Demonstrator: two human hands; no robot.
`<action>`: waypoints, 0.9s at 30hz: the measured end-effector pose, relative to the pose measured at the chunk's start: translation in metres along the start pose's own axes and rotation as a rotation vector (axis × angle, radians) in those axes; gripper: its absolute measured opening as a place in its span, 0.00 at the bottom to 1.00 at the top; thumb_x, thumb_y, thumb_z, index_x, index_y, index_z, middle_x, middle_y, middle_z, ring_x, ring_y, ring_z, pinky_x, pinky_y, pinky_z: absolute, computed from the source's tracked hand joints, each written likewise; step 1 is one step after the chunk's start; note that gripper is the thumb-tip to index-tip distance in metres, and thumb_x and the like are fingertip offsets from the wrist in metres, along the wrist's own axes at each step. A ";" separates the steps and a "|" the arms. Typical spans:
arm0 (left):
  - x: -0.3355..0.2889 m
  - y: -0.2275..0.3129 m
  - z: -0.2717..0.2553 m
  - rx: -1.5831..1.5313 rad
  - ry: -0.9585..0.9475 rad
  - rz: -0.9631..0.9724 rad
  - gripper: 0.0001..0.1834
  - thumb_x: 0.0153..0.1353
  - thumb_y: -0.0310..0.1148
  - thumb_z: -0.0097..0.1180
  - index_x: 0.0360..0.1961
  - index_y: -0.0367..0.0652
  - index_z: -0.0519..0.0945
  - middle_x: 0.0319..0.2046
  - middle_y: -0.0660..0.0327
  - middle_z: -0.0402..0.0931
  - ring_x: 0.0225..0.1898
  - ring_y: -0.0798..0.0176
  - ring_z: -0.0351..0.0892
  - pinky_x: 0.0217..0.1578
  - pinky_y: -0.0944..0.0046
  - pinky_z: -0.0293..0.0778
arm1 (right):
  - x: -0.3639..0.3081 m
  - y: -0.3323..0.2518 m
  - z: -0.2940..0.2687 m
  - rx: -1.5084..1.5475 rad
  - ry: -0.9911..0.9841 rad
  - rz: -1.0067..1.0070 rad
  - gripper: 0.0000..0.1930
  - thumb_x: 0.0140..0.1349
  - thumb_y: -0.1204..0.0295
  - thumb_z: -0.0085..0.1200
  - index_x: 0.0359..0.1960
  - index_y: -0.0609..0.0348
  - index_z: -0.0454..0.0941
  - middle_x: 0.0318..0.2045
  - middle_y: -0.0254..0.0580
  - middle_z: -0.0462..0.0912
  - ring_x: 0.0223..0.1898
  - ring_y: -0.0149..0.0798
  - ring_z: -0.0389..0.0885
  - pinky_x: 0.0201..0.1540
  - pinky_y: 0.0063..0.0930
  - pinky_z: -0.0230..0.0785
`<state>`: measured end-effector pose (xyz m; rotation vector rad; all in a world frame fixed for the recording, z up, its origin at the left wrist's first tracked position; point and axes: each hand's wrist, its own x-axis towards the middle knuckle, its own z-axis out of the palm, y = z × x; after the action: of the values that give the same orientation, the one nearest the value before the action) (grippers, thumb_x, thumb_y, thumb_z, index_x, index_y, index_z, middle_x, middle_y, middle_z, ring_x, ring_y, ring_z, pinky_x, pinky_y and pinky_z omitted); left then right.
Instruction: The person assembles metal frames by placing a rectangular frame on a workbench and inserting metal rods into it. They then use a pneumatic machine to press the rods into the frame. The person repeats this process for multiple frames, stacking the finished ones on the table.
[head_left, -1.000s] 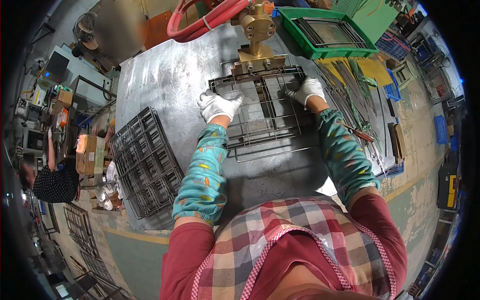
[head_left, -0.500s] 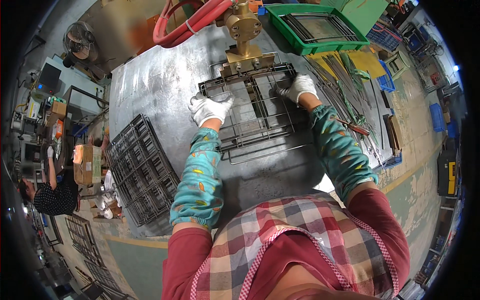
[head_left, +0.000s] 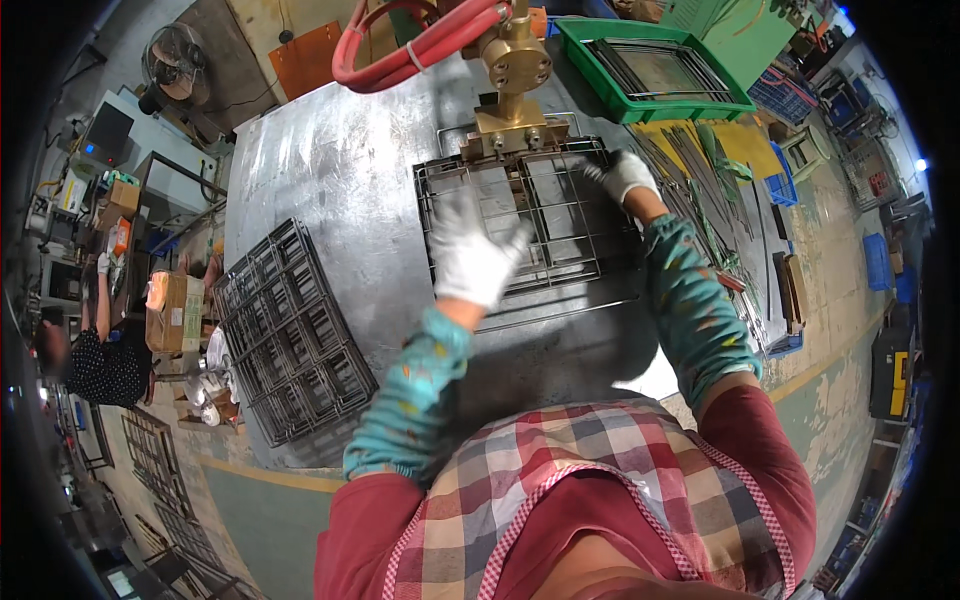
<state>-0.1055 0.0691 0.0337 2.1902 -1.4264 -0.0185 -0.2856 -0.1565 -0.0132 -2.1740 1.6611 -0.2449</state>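
Left grip (head_left: pixel 475 258) spread, right grip (head_left: pixel 628 178) unclear; brass fixture (head_left: pixel 513 70) over wire frame (head_left: pixel 541 212), green tray (head_left: pixel 690 106) beyond.

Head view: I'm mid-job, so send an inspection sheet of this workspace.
Surface: scuffed grey metal table.
Job's things: wire grid, its far edge by the brass head.
Clutter: loose rods, right; stacked grids, left; green tray, far right.
Hands: left hand open, blurred over the wire grid; right hand at its far right corner, grip unclear.
Cables: red hoses beside the brass head.
Surroundings: fan, cardboard box and another person, left.
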 end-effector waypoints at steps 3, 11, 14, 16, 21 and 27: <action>-0.063 0.011 0.006 -0.967 -0.730 0.102 0.29 0.58 0.45 0.57 0.55 0.37 0.69 0.37 0.58 0.79 0.37 0.64 0.77 0.42 0.63 0.73 | 0.048 0.000 0.012 0.140 0.156 -0.099 0.32 0.53 0.52 0.57 0.54 0.62 0.69 0.49 0.56 0.75 0.52 0.51 0.73 0.53 0.38 0.65; -0.117 -0.001 0.020 -1.619 -0.798 -0.820 0.30 0.60 0.45 0.55 0.57 0.39 0.64 0.47 0.55 0.73 0.49 0.59 0.72 0.51 0.59 0.69 | 0.160 0.011 0.062 0.237 -0.071 -0.353 0.22 0.55 0.63 0.54 0.51 0.55 0.73 0.49 0.49 0.76 0.51 0.50 0.74 0.52 0.36 0.67; -0.116 -0.004 0.008 -1.820 -0.716 -0.953 0.29 0.61 0.48 0.53 0.55 0.39 0.65 0.49 0.53 0.70 0.51 0.55 0.70 0.53 0.53 0.68 | 0.151 -0.035 0.032 -0.281 -0.242 -0.393 0.12 0.57 0.67 0.50 0.40 0.57 0.79 0.35 0.47 0.82 0.38 0.47 0.79 0.40 0.35 0.71; -0.111 -0.011 0.004 -1.891 -0.625 -0.895 0.27 0.62 0.48 0.50 0.55 0.40 0.65 0.50 0.53 0.69 0.54 0.54 0.67 0.55 0.49 0.64 | 0.141 -0.016 0.024 -0.217 -0.184 -0.377 0.11 0.58 0.68 0.50 0.38 0.59 0.77 0.30 0.46 0.82 0.33 0.43 0.81 0.36 0.33 0.71; -0.050 -0.032 -0.015 -1.887 -0.011 -0.924 0.27 0.57 0.52 0.55 0.48 0.40 0.73 0.44 0.57 0.73 0.44 0.61 0.74 0.39 0.63 0.72 | 0.069 0.044 0.021 -0.672 0.020 -0.639 0.09 0.57 0.73 0.49 0.39 0.56 0.75 0.29 0.46 0.80 0.33 0.43 0.80 0.35 0.31 0.71; 0.071 -0.153 0.030 -1.249 0.060 -0.808 0.16 0.59 0.48 0.52 0.27 0.46 0.77 0.17 0.66 0.69 0.19 0.70 0.67 0.19 0.69 0.57 | -0.035 0.072 0.009 0.956 -0.645 -0.185 0.09 0.62 0.68 0.51 0.37 0.61 0.77 0.30 0.39 0.81 0.33 0.30 0.79 0.33 0.22 0.71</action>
<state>0.0473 0.0431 -0.0386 1.4477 -0.1785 -0.8548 -0.3560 -0.1372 -0.0476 -1.4272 0.7333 -0.2716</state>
